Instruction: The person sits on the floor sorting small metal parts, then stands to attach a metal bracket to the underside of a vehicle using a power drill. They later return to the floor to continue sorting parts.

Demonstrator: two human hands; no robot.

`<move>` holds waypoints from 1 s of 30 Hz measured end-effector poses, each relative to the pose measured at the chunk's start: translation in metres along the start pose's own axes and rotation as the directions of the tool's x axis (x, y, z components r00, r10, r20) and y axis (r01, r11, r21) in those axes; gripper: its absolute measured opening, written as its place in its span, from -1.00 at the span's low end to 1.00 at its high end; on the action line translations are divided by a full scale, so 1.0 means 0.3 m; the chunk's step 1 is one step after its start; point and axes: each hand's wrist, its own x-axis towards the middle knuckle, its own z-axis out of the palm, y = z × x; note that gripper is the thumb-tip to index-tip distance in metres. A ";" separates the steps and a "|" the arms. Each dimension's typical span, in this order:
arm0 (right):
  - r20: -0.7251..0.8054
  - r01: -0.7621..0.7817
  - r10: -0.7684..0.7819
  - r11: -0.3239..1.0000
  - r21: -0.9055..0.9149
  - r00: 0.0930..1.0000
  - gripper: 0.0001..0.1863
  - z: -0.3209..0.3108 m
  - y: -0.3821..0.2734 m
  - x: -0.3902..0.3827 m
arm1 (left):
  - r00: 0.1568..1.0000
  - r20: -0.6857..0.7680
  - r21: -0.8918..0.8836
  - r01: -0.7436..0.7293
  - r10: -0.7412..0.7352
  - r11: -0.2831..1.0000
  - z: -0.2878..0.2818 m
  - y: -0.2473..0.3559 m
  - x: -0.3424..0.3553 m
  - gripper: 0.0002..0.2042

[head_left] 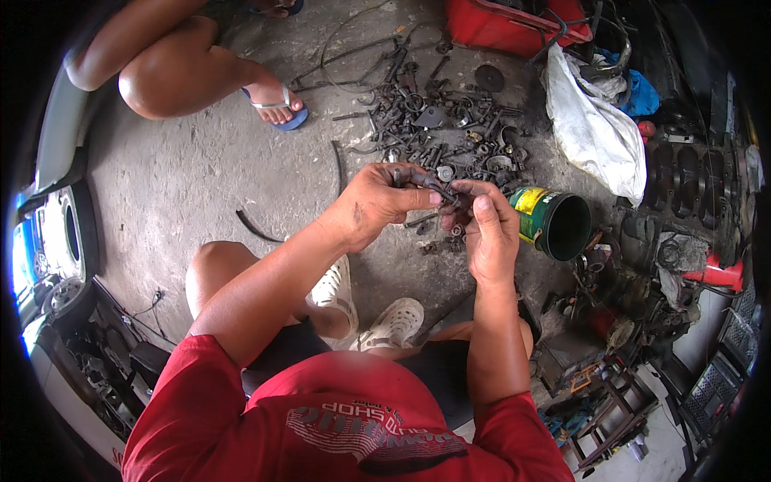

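Both hands meet over a heap of dark bolts, brackets and other metal parts (474, 132) on the concrete floor. My left hand (389, 201) is closed, thumb and fingers pinching a small dark, greasy part (446, 193) whose kind I cannot make out. Close beside it, my right hand (490, 225) has its thumb raised and its fingers curled on the other end of the same part. The fingers cover much of that part. Some loose small pieces (438, 243) lie on the floor just below the hands.
A green and yellow bucket (565, 226) lies tipped on its side, right of my right hand. Beyond it are a white sack (598, 128) and a red crate (514, 30). Another person's sandalled foot (277, 104) rests at the upper left. Piled car parts (626, 297) line the right.
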 end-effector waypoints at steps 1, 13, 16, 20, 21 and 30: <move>0.002 0.003 -0.003 1.000 -0.007 1.000 -0.66 0.001 0.001 0.000 | 1.000 0.000 0.001 0.007 -0.007 1.000 0.002 0.003 -0.001 -0.80; -0.153 0.037 -0.057 0.991 -0.131 0.987 -0.89 -0.023 0.064 0.030 | 0.983 0.169 -0.385 0.135 -0.074 0.913 -0.036 -0.007 0.031 -0.67; -0.116 0.084 -0.135 0.927 -0.365 0.984 -0.87 0.000 0.070 0.019 | 0.982 0.156 -0.338 0.154 -0.106 0.928 -0.044 -0.032 0.046 -0.68; -0.014 0.184 -0.261 0.717 -0.672 0.965 -0.82 0.038 0.049 0.019 | 0.968 0.213 -0.328 0.196 -0.130 0.924 -0.066 -0.041 0.051 -0.69; -0.005 0.189 -0.264 0.705 -0.684 0.965 -0.81 0.036 0.049 0.019 | 0.965 0.232 -0.325 0.199 -0.126 0.925 -0.070 -0.039 0.051 -0.69; 0.060 0.204 -0.237 0.652 -0.730 0.970 -0.79 0.022 0.033 0.019 | 0.974 0.187 -0.220 0.165 -0.125 0.961 -0.057 -0.026 0.046 -0.66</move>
